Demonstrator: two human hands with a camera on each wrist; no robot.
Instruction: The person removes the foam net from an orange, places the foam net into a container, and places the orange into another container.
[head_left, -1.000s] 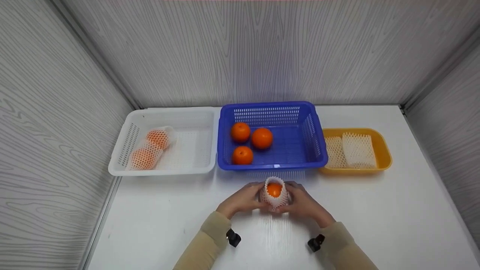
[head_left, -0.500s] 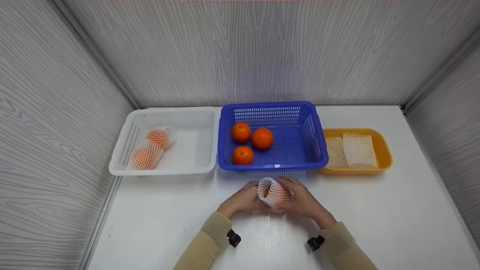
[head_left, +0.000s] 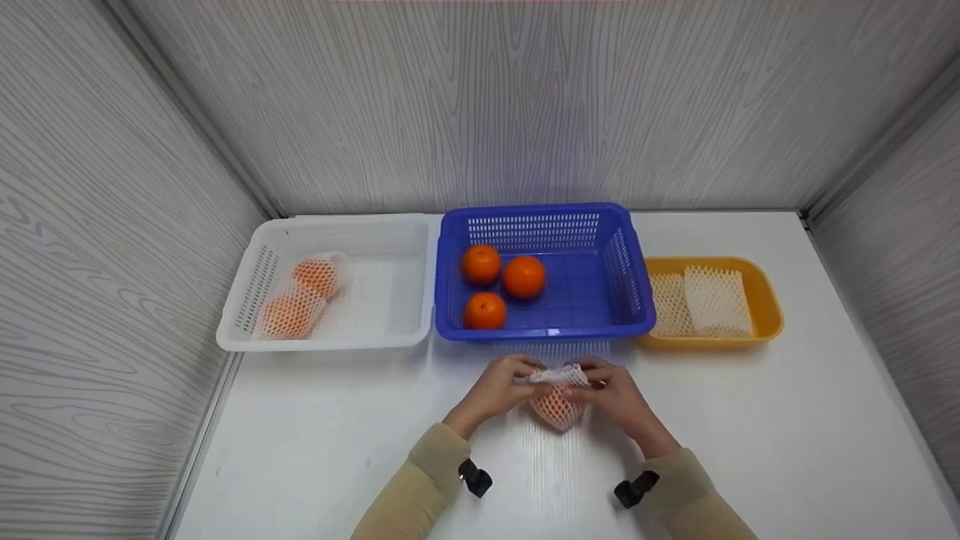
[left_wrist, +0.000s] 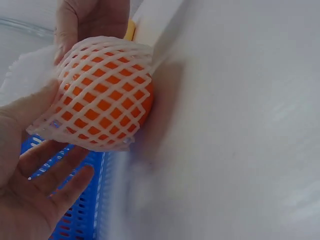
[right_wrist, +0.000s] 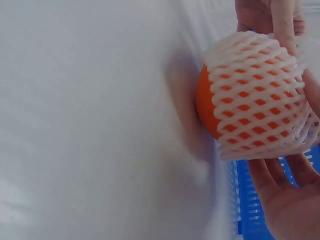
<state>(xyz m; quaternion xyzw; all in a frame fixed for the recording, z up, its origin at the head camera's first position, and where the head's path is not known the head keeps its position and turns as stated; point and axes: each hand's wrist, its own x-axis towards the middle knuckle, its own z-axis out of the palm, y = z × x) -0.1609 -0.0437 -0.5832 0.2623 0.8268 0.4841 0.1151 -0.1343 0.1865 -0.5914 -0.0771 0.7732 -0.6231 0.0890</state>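
Note:
In the head view an orange [head_left: 556, 411] inside a white foam net [head_left: 559, 376] stands on the white table, between my two hands. My left hand [head_left: 496, 390] pinches the net's upper edge from the left, thumb in front and fingers behind. From the other side my right hand [head_left: 621, 401] pinches the same edge. Both wrist views show the net stretched round the fruit; a strip of bare orange peel [right_wrist: 206, 102] shows low down, near the table. The net's loose end bunches above the fruit, partly hidden by the thumbs.
Behind the hands sits a blue basket [head_left: 544, 332] with three bare oranges. A white basket [head_left: 322, 345] at the left holds two netted oranges. At the right, a yellow tray [head_left: 772, 315] contains flat foam nets. Grey wood-grain walls enclose the table.
The netted orange has turned from its open end facing up and then left to the opening pointing away. My hands have shifted from the fruit's sides to the net's edge.

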